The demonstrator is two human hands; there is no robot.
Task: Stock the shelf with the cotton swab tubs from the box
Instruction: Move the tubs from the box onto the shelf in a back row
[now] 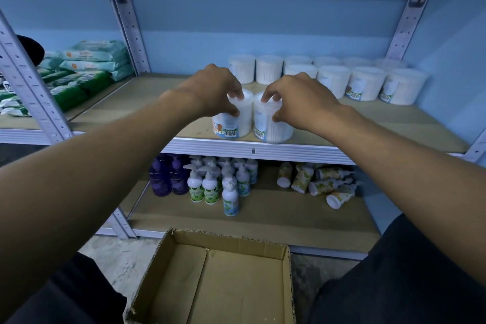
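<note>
Reaching forward, left hand (215,89) and right hand (292,100) each grasp one tub, left tub (231,123) and right tub (272,126), at the shelf (263,148) front edge.

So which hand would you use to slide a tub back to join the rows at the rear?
The right hand, probably. Its tub stands nearer the stocked tubs, which sit back and to the right. The left hand holds the tub farther from them and would have to cross over.
</note>
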